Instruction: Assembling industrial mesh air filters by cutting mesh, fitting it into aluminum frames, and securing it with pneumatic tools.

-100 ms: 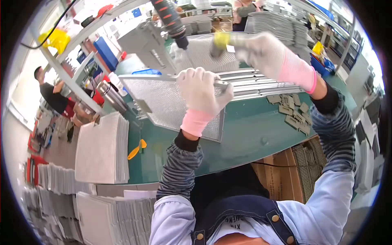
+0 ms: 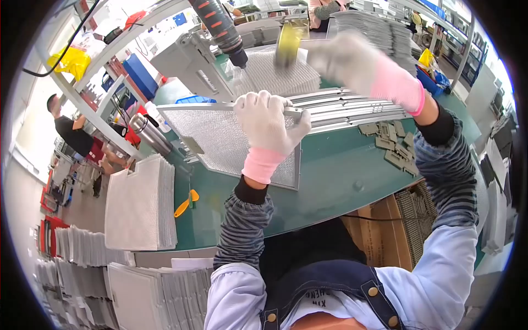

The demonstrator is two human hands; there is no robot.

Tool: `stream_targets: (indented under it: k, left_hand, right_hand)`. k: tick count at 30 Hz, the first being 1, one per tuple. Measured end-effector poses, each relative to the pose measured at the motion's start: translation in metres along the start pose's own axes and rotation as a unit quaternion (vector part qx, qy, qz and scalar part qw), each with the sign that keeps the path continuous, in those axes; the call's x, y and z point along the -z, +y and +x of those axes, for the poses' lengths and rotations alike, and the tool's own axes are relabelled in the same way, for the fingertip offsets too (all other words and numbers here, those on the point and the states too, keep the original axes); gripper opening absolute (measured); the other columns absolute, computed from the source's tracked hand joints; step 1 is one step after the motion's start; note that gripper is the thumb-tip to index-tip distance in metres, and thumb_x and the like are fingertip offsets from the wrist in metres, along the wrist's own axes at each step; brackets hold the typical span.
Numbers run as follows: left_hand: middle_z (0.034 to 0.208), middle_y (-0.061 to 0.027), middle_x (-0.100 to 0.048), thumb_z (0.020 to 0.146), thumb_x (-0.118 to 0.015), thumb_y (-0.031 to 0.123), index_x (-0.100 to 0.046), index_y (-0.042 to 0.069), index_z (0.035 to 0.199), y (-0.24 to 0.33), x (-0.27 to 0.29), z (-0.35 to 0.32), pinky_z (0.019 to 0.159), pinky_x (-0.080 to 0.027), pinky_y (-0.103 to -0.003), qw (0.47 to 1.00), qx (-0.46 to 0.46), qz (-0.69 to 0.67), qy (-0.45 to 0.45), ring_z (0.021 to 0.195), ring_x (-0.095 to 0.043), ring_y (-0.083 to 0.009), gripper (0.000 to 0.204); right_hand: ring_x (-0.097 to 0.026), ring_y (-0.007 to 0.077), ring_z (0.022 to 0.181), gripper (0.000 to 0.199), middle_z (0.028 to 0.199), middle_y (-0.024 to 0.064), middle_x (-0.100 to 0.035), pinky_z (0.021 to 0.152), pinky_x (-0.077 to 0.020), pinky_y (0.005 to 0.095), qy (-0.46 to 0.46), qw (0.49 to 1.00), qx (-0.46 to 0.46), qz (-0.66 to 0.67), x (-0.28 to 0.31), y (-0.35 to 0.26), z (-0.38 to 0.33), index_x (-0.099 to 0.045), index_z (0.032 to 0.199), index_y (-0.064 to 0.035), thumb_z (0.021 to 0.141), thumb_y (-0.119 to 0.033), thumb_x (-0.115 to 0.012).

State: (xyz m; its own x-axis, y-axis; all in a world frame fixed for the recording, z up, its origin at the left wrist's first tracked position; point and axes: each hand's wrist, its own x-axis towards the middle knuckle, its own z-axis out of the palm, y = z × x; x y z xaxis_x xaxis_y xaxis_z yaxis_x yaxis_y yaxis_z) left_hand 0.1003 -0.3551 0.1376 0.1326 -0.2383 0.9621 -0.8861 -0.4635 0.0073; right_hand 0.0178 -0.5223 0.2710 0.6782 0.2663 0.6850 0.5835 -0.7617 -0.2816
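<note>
My left hand (image 2: 266, 124), in a white glove with a pink cuff, is closed over the upper edge of a metal-framed silvery mesh panel (image 2: 220, 137). The panel stands tilted on the green table, its lower edge toward me. My right hand (image 2: 352, 63), gloved alike and smeared by motion, grips a mallet (image 2: 287, 48) with a yellow-faced head. That blurred head is in the air above the panel's raised right corner, apart from it. Behind the left hand lie several long metal strips (image 2: 335, 113).
Small grey-green plastic pieces (image 2: 393, 144) lie on the table's (image 2: 335, 176) right. A stack of mesh sheets (image 2: 140, 203) and an orange-handled tool (image 2: 186, 203) are at the left. A dark power screwdriver (image 2: 220, 30) hangs overhead. A steel flask (image 2: 148, 132) stands beyond the stack.
The mallet and my right hand have moved up and slightly left. My left hand keeps its hold on the panel's edge. The whole view has shifted a little.
</note>
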Motion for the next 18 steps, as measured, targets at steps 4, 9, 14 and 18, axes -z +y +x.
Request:
stream_targets:
  k: [4,9,14,18]
  left_hand:
    - [0.072,-0.0051,-0.045,0.063,-0.074,0.033,-0.051,0.013,0.072,-0.002,0.004,-0.002,0.074,-0.033,-0.040,1.000,-0.010,0.028,-0.003,0.074,-0.046,-0.0257,0.031]
    - [0.073,-0.0053,-0.046,0.061,-0.075,0.030,-0.053,0.013,0.076,-0.002,0.027,-0.009,0.075,-0.032,-0.040,0.998,-0.007,0.051,-0.021,0.075,-0.046,-0.0258,0.032]
    - [0.080,-0.0076,-0.055,0.056,-0.068,0.015,-0.060,0.008,0.086,0.014,0.094,-0.041,0.078,-0.040,-0.042,0.999,-0.015,0.031,-0.027,0.077,-0.052,-0.0294,0.032]
    - [0.074,-0.0009,-0.050,0.085,-0.039,0.075,-0.057,0.014,0.081,0.034,0.145,-0.069,0.080,-0.039,-0.041,0.994,0.055,0.090,0.028,0.074,-0.049,-0.0220,0.063]
  right_hand:
    - [-0.061,0.0247,0.067,0.034,0.086,0.0196,-0.066,0.066,-0.0482,0.0329,-0.304,0.937,0.075,-0.152,-0.002,-0.010,-0.002,-0.058,0.125,-0.0038,0.093,-0.013,-0.055]
    - [-0.057,0.0321,0.062,0.033,0.081,0.0241,-0.059,0.064,-0.0477,0.0366,-0.176,0.984,-0.035,0.003,-0.018,-0.014,-0.022,-0.058,0.123,-0.0039,0.091,-0.011,-0.055]
    - [-0.059,0.0328,0.066,0.033,0.084,0.0229,-0.060,0.064,-0.0461,0.0394,-0.190,0.946,-0.232,0.126,-0.048,0.025,-0.108,-0.057,0.122,-0.0046,0.090,-0.009,-0.054]
    - [-0.065,0.0312,0.080,0.035,0.097,0.0190,-0.065,0.071,-0.0511,0.0403,-0.208,0.911,-0.296,-0.197,-0.114,0.149,-0.264,-0.054,0.124,-0.0057,0.091,-0.014,-0.054]
